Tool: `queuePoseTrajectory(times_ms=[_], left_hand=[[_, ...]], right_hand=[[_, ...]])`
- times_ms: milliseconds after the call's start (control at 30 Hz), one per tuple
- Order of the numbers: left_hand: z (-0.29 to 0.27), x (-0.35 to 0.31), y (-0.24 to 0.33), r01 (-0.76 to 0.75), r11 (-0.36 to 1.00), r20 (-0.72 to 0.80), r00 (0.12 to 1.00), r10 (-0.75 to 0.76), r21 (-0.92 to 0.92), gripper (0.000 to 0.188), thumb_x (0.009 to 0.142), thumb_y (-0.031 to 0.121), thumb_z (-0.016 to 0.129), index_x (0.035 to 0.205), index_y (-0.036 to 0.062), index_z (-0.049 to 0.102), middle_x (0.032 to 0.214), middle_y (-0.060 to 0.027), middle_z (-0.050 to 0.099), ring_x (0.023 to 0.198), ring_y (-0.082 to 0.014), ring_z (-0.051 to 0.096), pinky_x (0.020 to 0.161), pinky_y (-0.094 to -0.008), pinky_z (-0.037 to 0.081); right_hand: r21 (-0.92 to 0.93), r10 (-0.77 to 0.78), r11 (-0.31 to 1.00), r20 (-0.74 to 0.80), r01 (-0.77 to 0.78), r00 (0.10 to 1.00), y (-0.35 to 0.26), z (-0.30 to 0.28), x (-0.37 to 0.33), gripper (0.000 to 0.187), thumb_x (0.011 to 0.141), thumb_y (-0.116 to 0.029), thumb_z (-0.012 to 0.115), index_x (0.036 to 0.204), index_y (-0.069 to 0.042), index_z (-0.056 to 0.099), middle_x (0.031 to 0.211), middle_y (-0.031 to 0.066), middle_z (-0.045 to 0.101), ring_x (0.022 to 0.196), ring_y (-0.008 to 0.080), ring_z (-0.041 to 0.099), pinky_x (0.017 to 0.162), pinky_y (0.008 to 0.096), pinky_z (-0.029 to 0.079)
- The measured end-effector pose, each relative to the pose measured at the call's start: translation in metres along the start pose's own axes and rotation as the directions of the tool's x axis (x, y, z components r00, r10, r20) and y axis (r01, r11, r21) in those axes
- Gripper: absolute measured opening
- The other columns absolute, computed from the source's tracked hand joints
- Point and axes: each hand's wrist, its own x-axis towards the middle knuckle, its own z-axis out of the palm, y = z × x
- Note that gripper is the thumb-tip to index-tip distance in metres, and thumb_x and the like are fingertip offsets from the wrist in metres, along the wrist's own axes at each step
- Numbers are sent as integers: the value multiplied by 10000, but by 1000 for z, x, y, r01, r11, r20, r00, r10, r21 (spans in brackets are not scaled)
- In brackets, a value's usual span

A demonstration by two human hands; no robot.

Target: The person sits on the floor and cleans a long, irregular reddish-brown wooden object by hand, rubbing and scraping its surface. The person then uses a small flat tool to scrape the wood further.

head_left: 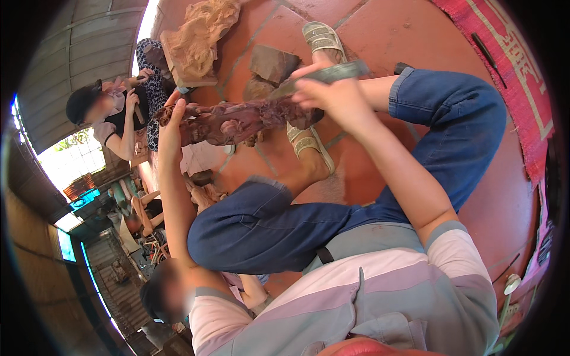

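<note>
A reddish-brown carved wooden piece [231, 121], long and covered in relief figures, lies crosswise in front of my knees. My left hand [172, 113] is closed around its left end. Over its right end, my right hand [326, 92] is closed on a long dark grey-green hand tool [341, 72]. Motion blurs both that hand and the tool, whose narrower end points left toward the carving; its exact kind is unclear. Whether its tip touches the wood cannot be made out.
Brown blocks [270, 63] sit on the red tiled floor [392, 35] beyond the carving. A pale carved wood panel [202, 35] lies farther off. At right, a thin dark tool [488, 52] rests on a red mat [528, 89]. Another person [122, 113] works at left.
</note>
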Motion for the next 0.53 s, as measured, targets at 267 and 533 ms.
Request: queuePoseTrajectory(times_ms=[267, 533], left_hand=[[14, 1, 9, -8, 1000, -33, 999, 9, 14, 499, 891, 239, 587, 1301, 21, 404, 971, -121, 609, 790, -226, 648, 662, -328, 548], [13, 4, 6, -9, 1000, -68, 998, 11, 23, 533, 870, 246, 617, 1302, 22, 402, 997, -126, 606, 825, -224, 643, 685, -329, 546]], right_hand=[[-528, -354, 799, -25, 288, 935, 41, 58, 20, 130, 783, -95, 611, 908, -60, 606, 705, 113, 622, 685, 216, 634, 635, 321, 484], [-341, -352, 882, -15, 326, 936, 34, 74, 17, 116, 760, -54, 599, 873, -30, 595, 736, 195, 631, 730, 306, 650, 660, 372, 502]])
